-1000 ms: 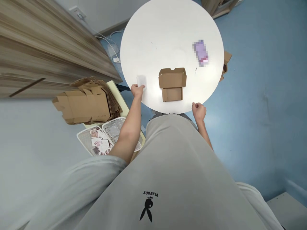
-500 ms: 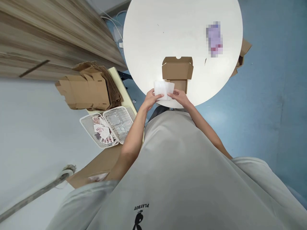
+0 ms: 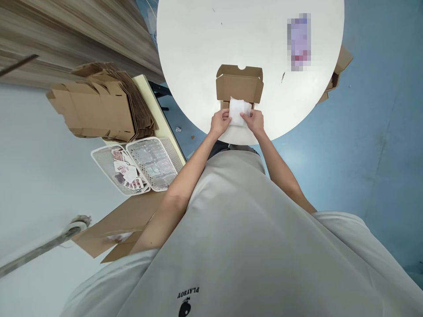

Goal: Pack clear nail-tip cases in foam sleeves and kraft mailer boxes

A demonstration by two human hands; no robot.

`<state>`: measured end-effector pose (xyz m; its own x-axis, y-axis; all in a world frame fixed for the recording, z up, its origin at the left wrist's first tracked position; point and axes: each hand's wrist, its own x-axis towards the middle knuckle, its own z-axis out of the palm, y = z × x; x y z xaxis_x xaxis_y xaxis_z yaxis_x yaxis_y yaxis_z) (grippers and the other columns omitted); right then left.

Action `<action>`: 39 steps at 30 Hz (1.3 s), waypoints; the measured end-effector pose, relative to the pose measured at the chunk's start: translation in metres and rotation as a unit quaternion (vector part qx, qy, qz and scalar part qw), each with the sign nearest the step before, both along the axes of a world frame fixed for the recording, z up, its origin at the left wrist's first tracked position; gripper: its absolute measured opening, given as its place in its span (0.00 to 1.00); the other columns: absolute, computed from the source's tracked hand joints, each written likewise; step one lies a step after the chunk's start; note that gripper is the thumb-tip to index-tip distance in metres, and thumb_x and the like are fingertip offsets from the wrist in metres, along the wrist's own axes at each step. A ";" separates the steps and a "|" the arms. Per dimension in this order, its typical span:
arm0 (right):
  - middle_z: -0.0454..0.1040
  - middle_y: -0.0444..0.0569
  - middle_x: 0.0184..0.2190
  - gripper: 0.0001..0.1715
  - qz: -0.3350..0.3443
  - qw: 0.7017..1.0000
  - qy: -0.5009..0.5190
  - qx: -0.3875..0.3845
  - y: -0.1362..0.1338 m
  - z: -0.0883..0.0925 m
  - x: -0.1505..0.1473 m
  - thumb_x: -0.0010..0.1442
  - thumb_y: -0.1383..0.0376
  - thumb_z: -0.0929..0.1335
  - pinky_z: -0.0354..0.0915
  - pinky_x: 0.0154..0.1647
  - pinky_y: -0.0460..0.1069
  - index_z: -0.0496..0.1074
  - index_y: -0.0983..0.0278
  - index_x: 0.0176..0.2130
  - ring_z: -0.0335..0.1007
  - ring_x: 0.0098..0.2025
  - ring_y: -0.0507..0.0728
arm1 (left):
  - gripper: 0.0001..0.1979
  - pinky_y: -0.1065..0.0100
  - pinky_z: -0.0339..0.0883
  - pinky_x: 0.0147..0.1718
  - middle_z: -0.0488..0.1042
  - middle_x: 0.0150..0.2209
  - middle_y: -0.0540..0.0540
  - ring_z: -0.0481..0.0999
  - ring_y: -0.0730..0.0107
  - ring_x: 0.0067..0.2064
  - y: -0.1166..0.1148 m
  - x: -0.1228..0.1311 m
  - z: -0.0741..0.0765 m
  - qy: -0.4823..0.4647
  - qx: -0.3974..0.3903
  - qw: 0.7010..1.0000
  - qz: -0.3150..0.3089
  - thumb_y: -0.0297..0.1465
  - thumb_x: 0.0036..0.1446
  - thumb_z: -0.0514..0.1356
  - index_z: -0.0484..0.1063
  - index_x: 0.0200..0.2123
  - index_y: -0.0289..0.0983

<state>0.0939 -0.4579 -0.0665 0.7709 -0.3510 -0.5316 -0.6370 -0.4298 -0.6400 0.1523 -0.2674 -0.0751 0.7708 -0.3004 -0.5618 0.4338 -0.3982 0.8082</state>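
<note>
A folded white sheet (image 3: 238, 112), thin and slightly see-through like packing foam or paper, is held between my hands. My left hand (image 3: 220, 123) has its fingers closed at the sheet's left edge. On the right edge, my right hand (image 3: 255, 121) pinches with the thumb on top. Directly beneath and behind is a small brown cardboard box (image 3: 239, 88), its lid raised away from me. The sheet and my fingers cover most of the box's tray, so whether the sheet touches its bottom cannot be seen. Whether anything is wrapped inside the sheet is hidden.
The box stands near the front edge of a round white table (image 3: 191, 57). A blurred purple item (image 3: 299, 42) lies at the far right. To my left are stacked flat cartons (image 3: 95, 105), white plastic baskets (image 3: 153, 163) with cards and clear packets, and a large open carton (image 3: 122, 215).
Both hands have carried the white sheet right and slightly forward, from the box's left front corner to over its tray. The view has shifted a little.
</note>
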 end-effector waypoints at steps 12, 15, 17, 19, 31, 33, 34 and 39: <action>0.80 0.57 0.38 0.14 0.042 0.996 0.053 -0.054 0.014 -0.031 0.021 0.77 0.56 0.70 0.75 0.61 0.68 0.74 0.61 0.40 0.80 0.50 0.71 | 0.22 0.50 0.74 0.69 0.84 0.61 0.36 0.83 0.48 0.64 0.008 -0.011 -0.005 -0.023 0.086 0.996 -0.029 0.22 0.60 0.63 0.82 0.57 0.35; 0.82 0.63 0.45 0.19 0.038 0.995 0.062 -0.068 0.020 -0.024 0.020 0.80 0.52 0.67 0.73 0.63 0.69 0.77 0.64 0.46 0.80 0.55 0.74 | 0.22 0.53 0.74 0.68 0.82 0.64 0.38 0.83 0.51 0.62 0.019 -0.011 0.001 -0.064 0.149 0.986 -0.025 0.24 0.64 0.62 0.80 0.60 0.38; 0.83 0.64 0.48 0.19 0.038 0.993 0.077 -0.084 0.023 -0.019 0.019 0.81 0.53 0.66 0.73 0.64 0.68 0.77 0.64 0.49 0.80 0.56 0.74 | 0.25 0.52 0.73 0.68 0.79 0.67 0.37 0.81 0.50 0.64 0.023 -0.010 0.001 -0.083 0.191 0.978 -0.017 0.25 0.64 0.63 0.78 0.64 0.39; 0.83 0.64 0.50 0.18 0.034 0.992 0.079 -0.095 0.025 -0.014 0.018 0.82 0.55 0.64 0.73 0.63 0.67 0.77 0.64 0.52 0.80 0.57 0.73 | 0.28 0.51 0.72 0.69 0.77 0.69 0.35 0.80 0.48 0.66 0.022 -0.009 -0.002 -0.079 0.207 0.975 -0.022 0.26 0.64 0.64 0.75 0.67 0.39; 0.74 0.64 0.63 0.27 0.083 0.988 0.058 -0.116 0.028 -0.010 0.016 0.83 0.49 0.59 0.73 0.63 0.69 0.73 0.62 0.65 0.79 0.61 0.73 | 0.12 0.47 0.71 0.63 0.84 0.54 0.37 0.81 0.45 0.59 0.004 -0.006 -0.007 -0.065 0.285 0.953 -0.076 0.30 0.69 0.61 0.79 0.53 0.40; 0.74 0.63 0.61 0.30 0.079 0.989 0.031 -0.117 0.020 -0.008 0.008 0.83 0.46 0.57 0.74 0.62 0.69 0.72 0.61 0.65 0.78 0.61 0.73 | 0.08 0.47 0.71 0.62 0.84 0.50 0.37 0.81 0.45 0.57 0.006 -0.004 -0.009 -0.059 0.300 0.949 -0.077 0.31 0.69 0.61 0.79 0.49 0.40; 0.75 0.63 0.59 0.31 0.068 0.990 0.015 -0.119 0.015 -0.008 0.003 0.83 0.45 0.57 0.74 0.62 0.69 0.72 0.61 0.65 0.77 0.61 0.72 | 0.07 0.47 0.71 0.62 0.84 0.49 0.36 0.81 0.45 0.57 0.007 -0.003 -0.010 -0.056 0.306 0.947 -0.078 0.31 0.69 0.61 0.79 0.47 0.40; 0.79 0.61 0.53 0.29 0.019 0.994 -0.004 -0.108 -0.014 -0.018 -0.020 0.81 0.44 0.61 0.74 0.62 0.68 0.74 0.60 0.62 0.77 0.58 0.70 | 0.08 0.41 0.71 0.63 0.82 0.51 0.33 0.79 0.39 0.61 0.011 -0.001 -0.016 -0.058 0.289 0.954 -0.058 0.33 0.69 0.62 0.79 0.47 0.40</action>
<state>0.0744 -0.4720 -0.0846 0.7898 -0.4273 -0.4399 -0.6127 -0.5816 -0.5351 0.1517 -0.2564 -0.0909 0.8178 -0.0538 -0.5730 0.2811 -0.8314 0.4793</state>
